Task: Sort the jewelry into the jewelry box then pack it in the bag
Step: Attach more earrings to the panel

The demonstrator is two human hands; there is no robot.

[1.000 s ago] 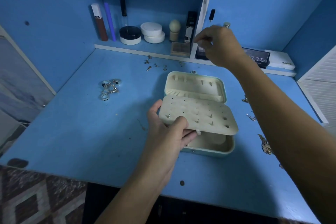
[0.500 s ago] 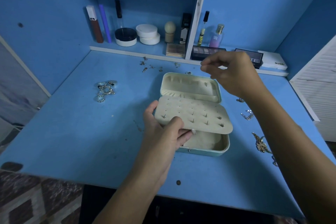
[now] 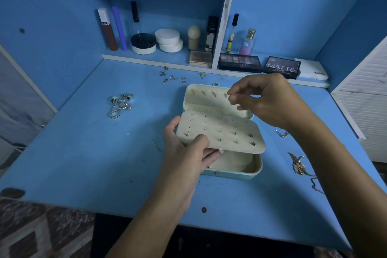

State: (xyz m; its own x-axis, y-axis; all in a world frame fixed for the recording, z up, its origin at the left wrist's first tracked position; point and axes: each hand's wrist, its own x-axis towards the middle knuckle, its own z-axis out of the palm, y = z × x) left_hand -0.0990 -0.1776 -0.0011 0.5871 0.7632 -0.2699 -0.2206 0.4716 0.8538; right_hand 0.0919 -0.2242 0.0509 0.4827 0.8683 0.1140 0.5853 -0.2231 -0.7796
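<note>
The box (image 3: 222, 132) lies open mid-desk (image 3: 83, 163), bare room toward the front edge. The left hand (image 3: 188, 153) grips the peg panel (image 3: 219, 132) at its near-left corner. The right hand (image 3: 266, 100) hovers over the lid, fingertips pinched; contents too small to tell. Rings (image 3: 120, 104) lie left, studs (image 3: 171, 76) behind.

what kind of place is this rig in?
Most likely a home vanity or dressing desk: blue desk with built-in shelves holding eyeshadow palettes, cream jars and a perfume bottle; an open jewelry box and loose rings lie on top.
</note>
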